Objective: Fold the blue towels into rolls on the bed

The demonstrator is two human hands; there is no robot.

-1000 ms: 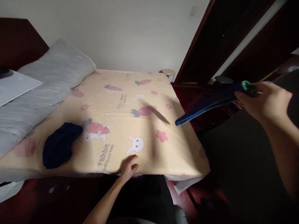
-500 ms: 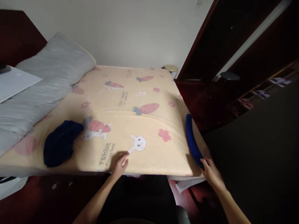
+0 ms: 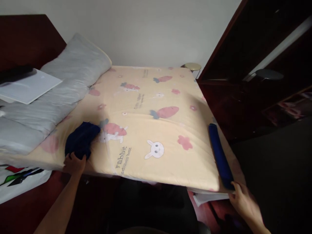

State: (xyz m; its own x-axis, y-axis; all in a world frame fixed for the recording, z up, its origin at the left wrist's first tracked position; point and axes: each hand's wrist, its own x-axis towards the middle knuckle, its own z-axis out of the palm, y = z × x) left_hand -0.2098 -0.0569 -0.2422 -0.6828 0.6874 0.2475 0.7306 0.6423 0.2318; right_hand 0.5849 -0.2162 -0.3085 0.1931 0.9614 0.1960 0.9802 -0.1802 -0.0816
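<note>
On the near left of the bed lies a crumpled dark blue cloth (image 3: pixel 81 138). My left hand (image 3: pixel 74 163) is at its near edge, fingers spread and touching the fabric. Along the right side of the bed stretches a long blue cloth strip (image 3: pixel 220 154), folded or rolled narrow. The fingers of my right hand (image 3: pixel 243 198) pinch its near end at the bed's corner. Both cloths rest on the cream bedsheet (image 3: pixel 146 128), printed with rabbits, carrots and flowers.
Grey bedding (image 3: pixel 73 65) lies along the left by the dark headboard (image 3: pixel 29 35), with a white flat board (image 3: pixel 36 86) on top. A round stool (image 3: pixel 193 66) stands past the far edge. A white printed bag (image 3: pixel 29 185) sits below the bed at left.
My left hand has moved left from beside the rabbit print to the crumpled blue cloth. My right hand stays at the strip's near end. The view has shifted left.
</note>
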